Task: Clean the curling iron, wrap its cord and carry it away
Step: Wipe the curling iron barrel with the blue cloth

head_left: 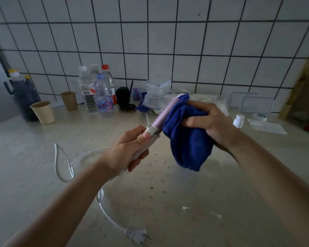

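My left hand grips the white handle of the curling iron, whose lilac barrel points up and away over the counter. My right hand holds a blue cloth bunched against the right side of the barrel, covering part of it and its tip. The white cord trails from the handle in loose loops on the counter to the left. Its plug lies near the front edge.
Along the tiled wall stand plastic bottles, two paper cups, a dark jug, clear lidded boxes and container lids. A small white bottle stands at the right. Crumbs and white scraps dot the counter.
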